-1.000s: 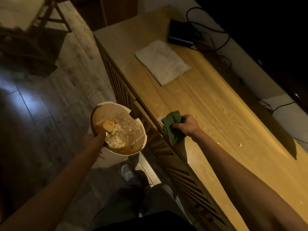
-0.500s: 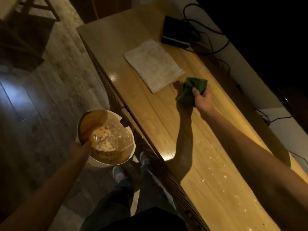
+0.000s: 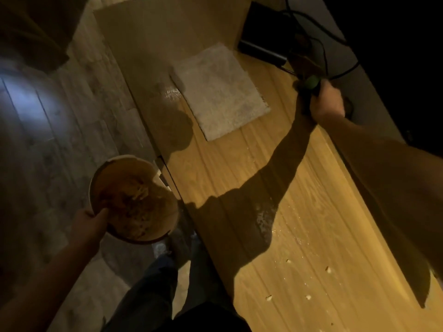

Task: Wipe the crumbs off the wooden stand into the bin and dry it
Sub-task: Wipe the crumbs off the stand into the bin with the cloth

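A long wooden stand (image 3: 299,212) runs from the top centre to the bottom right. Crumbs (image 3: 269,297) lie scattered on its near part. My right hand (image 3: 326,101) is stretched to the stand's far back edge and is shut on a green cloth (image 3: 311,81), which is mostly hidden by the fingers. My left hand (image 3: 90,220) grips the rim of a small round bin (image 3: 134,200), held in the air beside the stand's front edge. The bin holds crumbs and scraps.
A white folded towel (image 3: 219,91) lies flat on the stand's far half. A black box (image 3: 261,44) with cables (image 3: 323,44) sits at the back. The wood-plank floor (image 3: 48,140) and my legs are to the left and below.
My right hand has carried the green cloth from the stand's front edge across to the far back edge near the cables. The bin stays in my left hand by the front edge.
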`<state>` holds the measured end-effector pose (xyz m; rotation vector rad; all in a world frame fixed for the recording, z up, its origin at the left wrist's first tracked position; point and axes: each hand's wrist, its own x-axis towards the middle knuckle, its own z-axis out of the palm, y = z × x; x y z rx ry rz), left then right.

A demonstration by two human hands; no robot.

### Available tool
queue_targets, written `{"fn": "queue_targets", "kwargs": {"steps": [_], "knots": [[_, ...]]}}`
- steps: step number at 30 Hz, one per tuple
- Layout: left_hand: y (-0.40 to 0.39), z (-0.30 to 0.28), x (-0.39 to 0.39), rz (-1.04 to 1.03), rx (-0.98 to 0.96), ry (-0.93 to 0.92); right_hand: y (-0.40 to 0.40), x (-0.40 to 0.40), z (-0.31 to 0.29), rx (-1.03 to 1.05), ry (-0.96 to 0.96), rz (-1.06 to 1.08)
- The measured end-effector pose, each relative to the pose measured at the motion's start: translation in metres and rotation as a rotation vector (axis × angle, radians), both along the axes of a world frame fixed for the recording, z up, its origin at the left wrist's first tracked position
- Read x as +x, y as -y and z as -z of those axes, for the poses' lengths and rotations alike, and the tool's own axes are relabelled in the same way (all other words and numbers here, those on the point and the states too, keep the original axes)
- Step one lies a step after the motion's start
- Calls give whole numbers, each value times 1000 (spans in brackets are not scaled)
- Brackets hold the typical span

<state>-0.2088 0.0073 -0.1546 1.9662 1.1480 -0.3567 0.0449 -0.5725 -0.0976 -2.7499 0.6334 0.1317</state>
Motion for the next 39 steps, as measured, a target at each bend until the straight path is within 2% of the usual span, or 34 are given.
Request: {"fn": "queue_targets", "kwargs": {"steps": [6,11,15,20,25,29,34,36,39], "knots": [[-2,2,-3,31,-65,-34,-15,-16,14,67,106,-37],[10,-4,-11,100,-161,35,-43,-50,7,37,143,-89],[9,-6,-18,168,-84,72,-74,-77,4,-22,147,-73],[11,-15,-20,268,35,167,-117,-118,2,37,143,-94],[-3,-15,-27,374,100,61,-174,-153,4,46,138,-122],[-2,-30,-37,397,201,73,-224,-188,2,128,144,-175],[-1,-47,-52,408,39,103,-324,-259,0,298,159,-267],[2,-57,-57,361,17,137,-364,-285,2,387,103,-353],[6,-67,-62,335,32,173,-410,-327,9,509,-80,-391]]}}
